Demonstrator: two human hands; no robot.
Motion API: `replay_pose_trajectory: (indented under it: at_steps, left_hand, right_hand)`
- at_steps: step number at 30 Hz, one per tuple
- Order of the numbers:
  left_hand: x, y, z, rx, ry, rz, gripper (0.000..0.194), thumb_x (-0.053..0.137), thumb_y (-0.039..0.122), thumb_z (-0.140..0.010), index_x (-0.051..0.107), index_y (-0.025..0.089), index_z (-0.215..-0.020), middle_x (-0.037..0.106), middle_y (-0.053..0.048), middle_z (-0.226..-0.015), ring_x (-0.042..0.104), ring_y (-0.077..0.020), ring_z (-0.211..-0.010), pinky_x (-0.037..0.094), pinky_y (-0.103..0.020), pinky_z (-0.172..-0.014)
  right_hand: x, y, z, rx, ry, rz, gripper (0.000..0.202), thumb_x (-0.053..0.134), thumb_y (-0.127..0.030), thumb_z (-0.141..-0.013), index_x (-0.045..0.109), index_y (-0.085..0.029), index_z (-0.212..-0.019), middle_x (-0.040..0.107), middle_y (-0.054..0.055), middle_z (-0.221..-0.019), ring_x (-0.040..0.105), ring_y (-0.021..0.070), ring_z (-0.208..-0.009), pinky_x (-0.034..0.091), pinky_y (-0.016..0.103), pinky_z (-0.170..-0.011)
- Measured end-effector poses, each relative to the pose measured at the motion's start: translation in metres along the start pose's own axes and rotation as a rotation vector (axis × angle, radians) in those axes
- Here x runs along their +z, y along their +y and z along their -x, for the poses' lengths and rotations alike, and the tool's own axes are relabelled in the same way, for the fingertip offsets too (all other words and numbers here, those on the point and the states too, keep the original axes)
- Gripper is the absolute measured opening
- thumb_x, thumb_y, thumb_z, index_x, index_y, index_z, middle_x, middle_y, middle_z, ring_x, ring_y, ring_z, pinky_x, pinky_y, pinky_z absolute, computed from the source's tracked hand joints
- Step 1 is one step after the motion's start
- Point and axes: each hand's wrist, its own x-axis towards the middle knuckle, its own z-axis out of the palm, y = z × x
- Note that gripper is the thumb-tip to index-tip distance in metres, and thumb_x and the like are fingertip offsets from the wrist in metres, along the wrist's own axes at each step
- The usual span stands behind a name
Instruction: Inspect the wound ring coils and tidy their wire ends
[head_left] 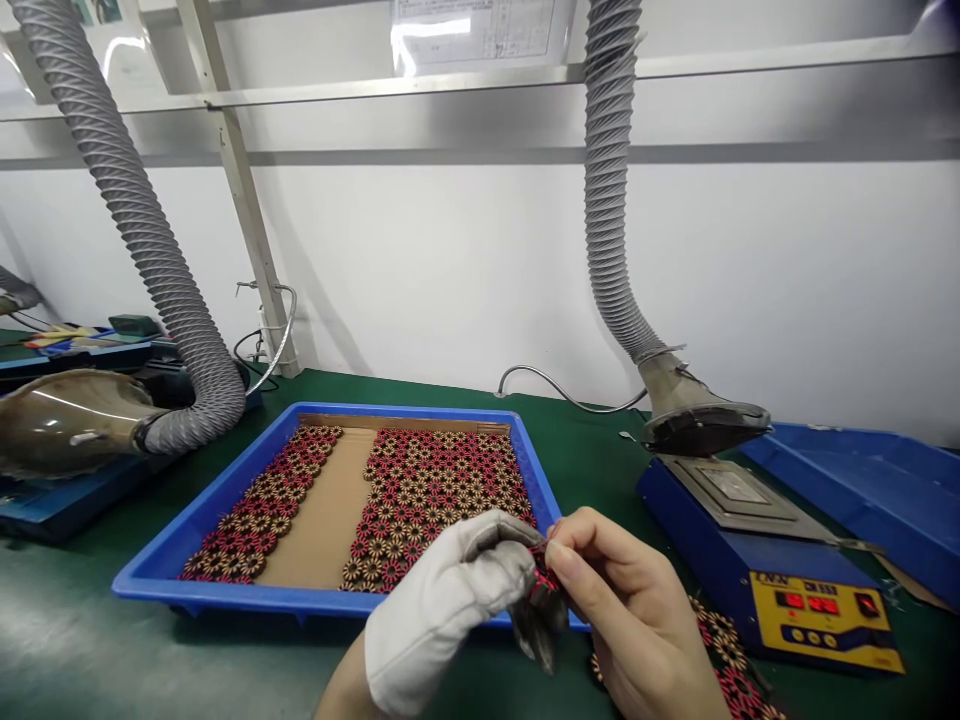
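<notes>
My left hand point(465, 590), in a white glove with dark grey fingertips, curls around a small red-wound ring coil point(546, 578) in front of the blue tray. My bare right hand point(626, 590) pinches at the coil's right side with thumb and forefinger; the exact spot is hidden. Behind both hands, the blue tray point(217, 593) is lined with brown cardboard point(319, 520). In it, rows of ring coils point(442, 480) with red or copper-coloured windings lie packed, with a strip of bare cardboard between two groups. More coils point(739, 670) lie beside my right wrist.
At right stands a blue hot plate point(817, 600) with a yellow panel and lit red digits. A fume hood point(697, 415) on a grey flexible duct point(609, 180) hangs over it. Another blue tray point(870, 490) lies behind. A second duct point(142, 220) and hood point(67, 425) are left.
</notes>
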Motion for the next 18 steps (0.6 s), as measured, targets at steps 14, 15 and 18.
replay_pose_trajectory:
  at_steps: [14, 15, 18]
  left_hand:
    - [-0.0049, -0.0004, 0.0014, -0.124, -0.051, 0.106, 0.047, 0.073, 0.055, -0.075, 0.063, 0.014, -0.096, 0.057, -0.004, -0.074, 0.055, -0.017, -0.068, 0.04, -0.024, -0.056]
    - [-0.005, 0.0002, 0.0016, -0.122, -0.056, 0.104, 0.047, 0.073, 0.054, -0.075, 0.063, 0.014, -0.096, 0.058, -0.005, -0.074, 0.056, -0.0171, -0.067, 0.041, -0.024, -0.055]
    - [-0.0044, 0.0012, 0.0016, -0.103, -0.059, 0.095, 0.045, 0.073, 0.054, -0.076, 0.063, 0.013, -0.093, 0.058, -0.004, -0.071, 0.054, -0.0154, -0.064, 0.041, -0.023, -0.054]
  right_hand:
    - [-0.0012, -0.0062, -0.0001, -0.008, -0.03, 0.099, 0.031, 0.061, -0.042, -0.092, 0.065, -0.02, -0.071, 0.054, 0.0, -0.062, 0.045, 0.0134, -0.055, 0.034, 0.025, -0.051]
    - [-0.0009, -0.0062, 0.0005, 0.005, -0.028, 0.102, 0.032, 0.06, -0.044, -0.092, 0.064, -0.02, -0.071, 0.053, 0.0, -0.062, 0.044, 0.0135, -0.055, 0.034, 0.025, -0.051]
    - [0.0001, -0.0066, 0.0018, -0.003, -0.025, 0.146, 0.036, 0.058, -0.046, -0.093, 0.061, -0.02, -0.068, 0.051, -0.001, -0.061, 0.044, 0.0139, -0.055, 0.033, 0.026, -0.052]
